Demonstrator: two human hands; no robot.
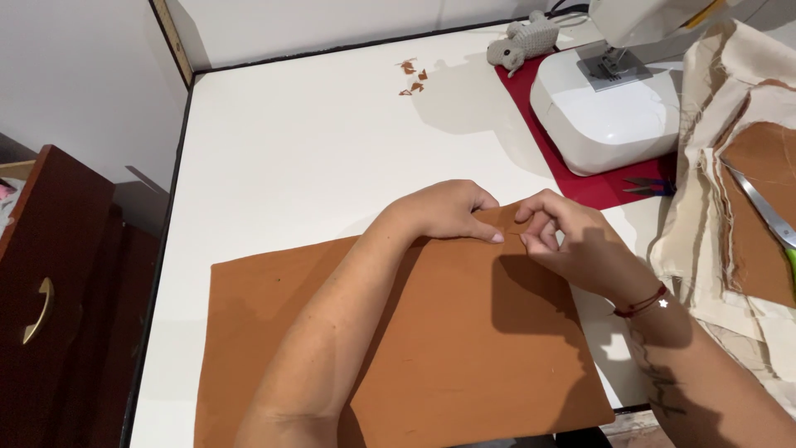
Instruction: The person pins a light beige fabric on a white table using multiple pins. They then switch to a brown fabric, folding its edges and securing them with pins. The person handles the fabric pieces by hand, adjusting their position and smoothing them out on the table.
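Note:
A large orange-brown piece of fabric lies flat on the white table. My left hand rests fingers-down on the fabric's far edge, pressing it. My right hand pinches the same far edge just to the right, thumb and fingers closed on the cloth. A red string bracelet circles my right wrist. The two hands almost touch at the fabric's top edge.
A white sewing machine stands on a red mat at the back right, with a small grey crocheted toy behind it. Cream and brown fabric pieces with scissors lie at right. Small brown scraps sit far back. A dark wooden drawer is at left.

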